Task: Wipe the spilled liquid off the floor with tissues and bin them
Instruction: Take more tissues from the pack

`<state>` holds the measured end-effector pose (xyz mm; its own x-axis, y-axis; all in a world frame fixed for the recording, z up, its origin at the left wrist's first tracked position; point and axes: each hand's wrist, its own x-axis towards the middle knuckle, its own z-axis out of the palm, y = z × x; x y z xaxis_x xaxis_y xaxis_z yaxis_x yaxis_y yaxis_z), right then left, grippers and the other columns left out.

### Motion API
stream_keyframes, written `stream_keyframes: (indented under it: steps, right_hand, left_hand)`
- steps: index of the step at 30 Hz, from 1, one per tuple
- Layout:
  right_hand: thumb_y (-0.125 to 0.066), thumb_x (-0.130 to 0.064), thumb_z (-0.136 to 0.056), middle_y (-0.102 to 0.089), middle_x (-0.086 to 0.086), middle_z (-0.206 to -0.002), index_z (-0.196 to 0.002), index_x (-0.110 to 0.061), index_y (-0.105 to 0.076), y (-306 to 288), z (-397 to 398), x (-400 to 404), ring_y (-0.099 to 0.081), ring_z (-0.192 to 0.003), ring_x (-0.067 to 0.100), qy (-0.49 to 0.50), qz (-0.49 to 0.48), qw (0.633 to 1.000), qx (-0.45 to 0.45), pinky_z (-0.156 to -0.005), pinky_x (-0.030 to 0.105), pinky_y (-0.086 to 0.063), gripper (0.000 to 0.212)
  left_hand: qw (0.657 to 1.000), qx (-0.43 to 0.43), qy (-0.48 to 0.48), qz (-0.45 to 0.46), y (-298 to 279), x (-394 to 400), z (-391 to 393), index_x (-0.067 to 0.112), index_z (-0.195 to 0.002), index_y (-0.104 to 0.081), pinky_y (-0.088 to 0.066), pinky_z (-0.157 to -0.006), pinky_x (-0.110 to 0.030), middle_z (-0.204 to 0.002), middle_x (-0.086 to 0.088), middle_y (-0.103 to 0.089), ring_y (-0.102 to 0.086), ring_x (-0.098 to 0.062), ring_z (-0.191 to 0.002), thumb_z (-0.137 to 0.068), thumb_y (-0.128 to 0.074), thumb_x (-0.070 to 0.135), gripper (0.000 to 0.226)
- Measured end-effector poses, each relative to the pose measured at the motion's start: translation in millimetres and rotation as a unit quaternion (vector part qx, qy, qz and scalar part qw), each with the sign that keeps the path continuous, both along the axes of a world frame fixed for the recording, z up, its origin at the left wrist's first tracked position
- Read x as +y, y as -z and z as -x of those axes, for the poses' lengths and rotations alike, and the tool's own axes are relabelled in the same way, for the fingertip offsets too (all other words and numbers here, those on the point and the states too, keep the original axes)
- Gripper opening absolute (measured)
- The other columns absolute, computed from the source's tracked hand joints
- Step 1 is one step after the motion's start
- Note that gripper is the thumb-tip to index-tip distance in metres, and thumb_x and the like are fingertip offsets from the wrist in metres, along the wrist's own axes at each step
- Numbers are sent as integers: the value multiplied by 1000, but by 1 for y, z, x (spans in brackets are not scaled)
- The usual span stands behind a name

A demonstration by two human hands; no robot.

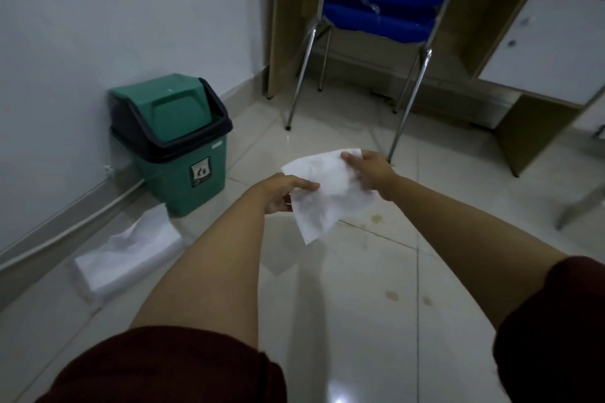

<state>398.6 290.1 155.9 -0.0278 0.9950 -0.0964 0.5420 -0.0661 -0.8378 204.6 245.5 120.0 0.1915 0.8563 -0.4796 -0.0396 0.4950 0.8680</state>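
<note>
tissue [322,193] light, limp, tears wet | pinched by left hand [281,195], right hand [366,170] | bunch before wiping spill [376,218] below

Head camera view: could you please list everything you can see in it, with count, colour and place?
tissue: one, white, held up above the floor between both hands
tissue pack: one, white, on the floor by the wall, in front of the bin
bin: one, green with a black rim and a swing lid, on the floor against the wall at left
spill spots: a few, yellowish, on the floor tiles below and right of the tissue
chair: one, blue with metal legs, tucked under the desk
desk: one, wood-coloured panels, at the top right
floor: pale glossy tiles
left hand: pinches the tissue's left edge
right hand: grips the tissue's upper right part
</note>
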Motion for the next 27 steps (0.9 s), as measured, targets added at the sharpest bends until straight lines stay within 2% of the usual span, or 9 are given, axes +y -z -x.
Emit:
stream_keyframes:
  steps: [1,5,7,12,15,18,20,23,27]
  right_hand:
    - [-58,-44,-91,-61,9,-84,-92,-4,-63,-8,-6,3,-56,-76,24,1,-17,1000,-21,-68,34,-49,40]
    - [-53,-43,-94,-64,16,-108,-110,-4,-64,-35,-31,15,-59,-99,30,5,-73,993,-91,-94,45,-47,43]
    - [-53,-43,-93,-63,16,-115,-117,-6,-62,-46,-43,18,-58,-106,32,10,-79,991,-108,-99,46,-46,45]
    - [-55,-41,-93,-64,16,-110,-110,-7,-65,-69,-75,26,-60,-101,31,3,-77,987,-144,-95,43,-48,39]
    - [-56,-40,-93,-64,19,-101,-105,-2,-65,-71,-94,32,-61,-91,29,-15,-64,986,-150,-82,38,-48,42]
    - [-57,-39,-93,-59,18,-87,-100,4,-63,-58,-115,29,-57,-77,27,-23,-58,989,-132,-66,32,-44,44]
    - [-57,-39,-93,-58,13,-87,-100,2,-62,-39,-129,23,-57,-79,26,-19,-58,992,-111,-70,34,-45,42]
    - [-54,-42,-94,-56,4,-88,-94,-16,-60,2,-153,12,-54,-84,23,-11,-55,993,-99,-79,36,-44,27]
    - [-54,-45,-93,-66,7,-87,-92,-11,-66,65,-183,-10,-62,-81,25,13,-41,997,-64,-76,37,-50,35]
  left_hand:
    - [1000,-11,-10,-16,-2,5,-8,11,-122,-58,-56,-73,-31,-111,-6,-68,-66,-22,-95,-75,-78,18,52]
    - [994,-10,-64,-92,-20,21,-43,12,-130,-52,-52,-87,-37,-123,-7,-61,-57,-28,-113,-79,-75,27,57]
    - [987,1,-95,-129,-30,28,-60,11,-130,-53,-50,-91,-36,-125,-8,-59,-56,-29,-114,-81,-73,30,56]
    - [957,65,-162,-230,-50,36,-100,4,-127,-52,-45,-91,-30,-127,-12,-58,-56,-29,-115,-89,-64,31,49]
    - [941,108,-177,-267,-48,31,-121,5,-126,-53,-43,-84,-26,-125,-12,-60,-57,-27,-113,-89,-63,32,47]
    - [942,124,-169,-263,-30,23,-142,8,-125,-53,-43,-82,-25,-125,-11,-60,-58,-26,-111,-89,-63,33,46]
    - [943,150,-159,-251,-12,16,-156,9,-125,-52,-44,-85,-27,-125,-10,-60,-58,-26,-111,-89,-61,38,47]
    - [933,202,-148,-258,21,2,-180,8,-123,-52,-41,-87,-24,-123,-10,-62,-58,-26,-112,-94,-49,44,46]
    - [914,266,-135,-277,68,-19,-215,7,-113,-54,-42,-86,-22,-113,-12,-65,-62,-25,-106,-100,-34,41,42]
